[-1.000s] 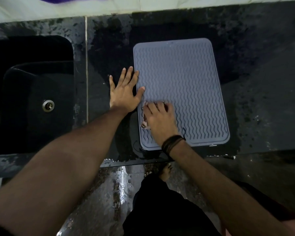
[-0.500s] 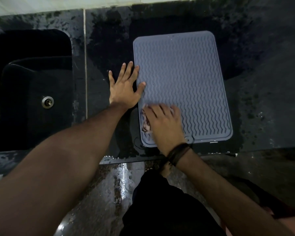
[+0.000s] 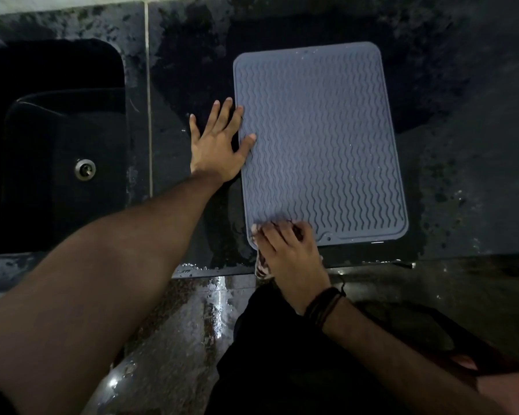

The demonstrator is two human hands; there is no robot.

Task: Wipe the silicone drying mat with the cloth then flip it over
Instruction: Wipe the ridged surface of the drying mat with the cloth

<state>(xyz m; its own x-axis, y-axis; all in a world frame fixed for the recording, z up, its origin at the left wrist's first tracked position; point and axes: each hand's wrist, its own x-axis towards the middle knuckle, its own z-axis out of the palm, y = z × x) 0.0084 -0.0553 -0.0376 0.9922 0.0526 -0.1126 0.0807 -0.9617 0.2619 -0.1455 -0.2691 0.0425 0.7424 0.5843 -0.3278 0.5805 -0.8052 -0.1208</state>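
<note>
A grey silicone drying mat (image 3: 321, 139) with wavy ridges lies flat on the dark wet counter (image 3: 462, 175). My left hand (image 3: 218, 148) rests palm down, fingers spread, at the mat's left edge, with thumb and fingertips on the mat. At the mat's near left corner, my right hand (image 3: 288, 253) presses a crumpled patterned cloth (image 3: 262, 265). Most of the cloth is hidden under the hand; a part hangs over the counter's front edge.
A black sink (image 3: 57, 151) with a metal drain (image 3: 85, 169) sits to the left. A pale seam (image 3: 148, 100) divides the counter. Below the counter's front edge are the wet floor (image 3: 174, 339) and my dark trousers (image 3: 282, 354).
My right hand has dragged the cloth toward me along the mat's left side to its near corner. My left hand has stayed at the left edge.
</note>
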